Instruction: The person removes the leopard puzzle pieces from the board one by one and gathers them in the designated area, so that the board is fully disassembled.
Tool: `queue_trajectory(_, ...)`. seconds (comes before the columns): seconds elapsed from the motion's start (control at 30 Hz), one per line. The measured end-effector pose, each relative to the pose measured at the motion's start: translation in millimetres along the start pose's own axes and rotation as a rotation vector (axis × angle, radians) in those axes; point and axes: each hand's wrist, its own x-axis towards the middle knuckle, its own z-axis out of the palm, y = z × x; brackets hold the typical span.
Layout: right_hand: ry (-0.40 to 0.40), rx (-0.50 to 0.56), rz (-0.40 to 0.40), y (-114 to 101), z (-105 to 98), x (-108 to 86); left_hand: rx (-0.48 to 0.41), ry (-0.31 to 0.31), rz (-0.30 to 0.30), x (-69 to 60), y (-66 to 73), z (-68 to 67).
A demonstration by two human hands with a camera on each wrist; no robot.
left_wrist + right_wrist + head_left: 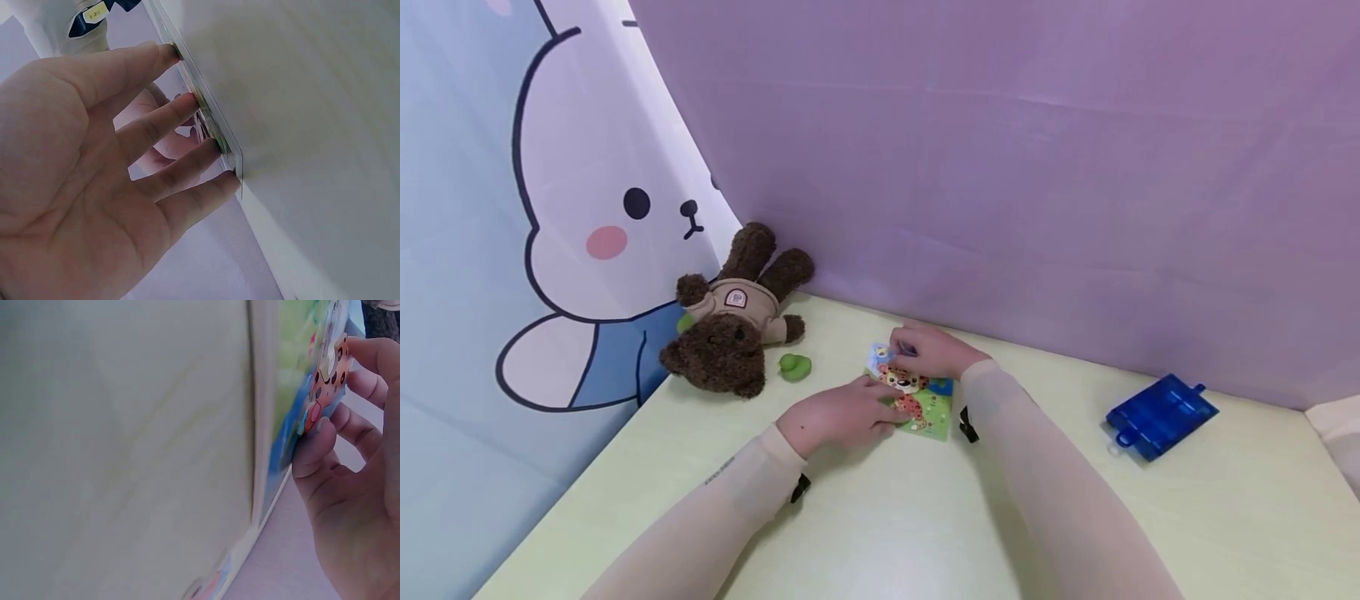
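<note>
Pinching puzzle piece [327,384]: right hand [931,352]. Duck [796,367], bear [724,346] left; blue case [1162,415] right.

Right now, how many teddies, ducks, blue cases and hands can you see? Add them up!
Teddy: 1
Duck: 1 (plus a green bit, too hidden to tell)
Blue case: 1
Left hand and right hand: 2
Total: 5 for sure

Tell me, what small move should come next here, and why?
Perhaps lower the spotted piece flat onto the picture board: the right hand pinches it, and in the right wrist view it appears tilted up from the board, while the left hand rests its fingers on the board.
</note>
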Motion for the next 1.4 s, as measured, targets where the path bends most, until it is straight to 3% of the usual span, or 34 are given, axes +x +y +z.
queue_trajectory(0.37,0.086,0.245,0.097,-1,-6,-19.3,-0.023,-0.017,-0.033,-0.8,1.1,-1.1)
queue_trajectory(0.83,0.030,0.325,0.144,-4,-13,-40.7,-0.080,-0.031,-0.074,0.4,2.6,-0.9)
queue_trajectory(1.1,0.091,0.389,0.181,-5,-16,-56.8,-0.051,-0.026,-0.039,0.6,3.3,-2.1)
queue_trajectory(1.3,0.102,0.454,0.211,-3,-26,-78.2,-0.129,-0.028,-0.086,-1.3,3.9,-1.9)
queue_trajectory(1.4,0.118,0.472,0.205,1,-34,-90.1,-0.103,-0.023,-0.071,-1.8,3.5,-1.8)
